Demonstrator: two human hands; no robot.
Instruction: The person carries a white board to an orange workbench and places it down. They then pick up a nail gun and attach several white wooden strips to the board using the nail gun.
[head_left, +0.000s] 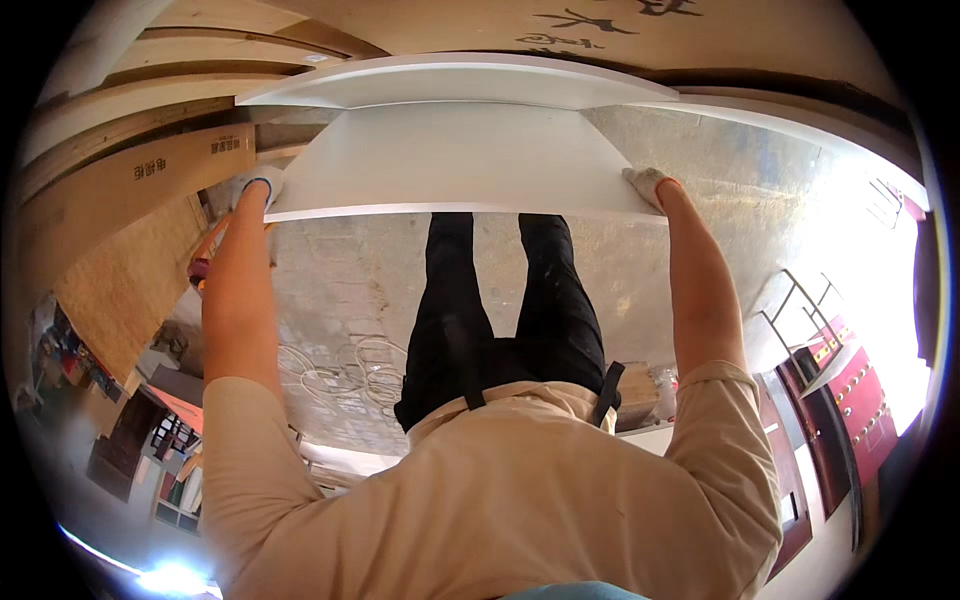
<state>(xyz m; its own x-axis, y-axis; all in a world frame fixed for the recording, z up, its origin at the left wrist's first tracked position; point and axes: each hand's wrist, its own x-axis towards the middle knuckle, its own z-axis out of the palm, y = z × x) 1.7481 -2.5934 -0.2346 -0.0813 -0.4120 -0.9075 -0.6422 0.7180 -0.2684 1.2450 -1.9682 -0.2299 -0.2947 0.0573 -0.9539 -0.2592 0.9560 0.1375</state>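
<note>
A broad white panel (460, 165) spans in front of my body at about leg height, its near edge crossing above my thighs. My left hand (262, 183), in a pale glove with a blue cuff, grips the panel's left side close to the near corner. At the opposite corner my right hand (647, 184), gloved with an orange cuff, closes round the right side. Both thumbs and fingers are partly hidden by the board. Along its far edge runs a second, longer white board (460, 82); whether the two are joined I cannot tell.
A large brown carton (760, 45) stands beyond the boards. Wooden planks (180, 50) and a cardboard box (120, 200) line the left. Coiled pale cable (365, 370) lies on the concrete floor behind my legs. At right are a metal frame (800, 315) and a red door (865, 400).
</note>
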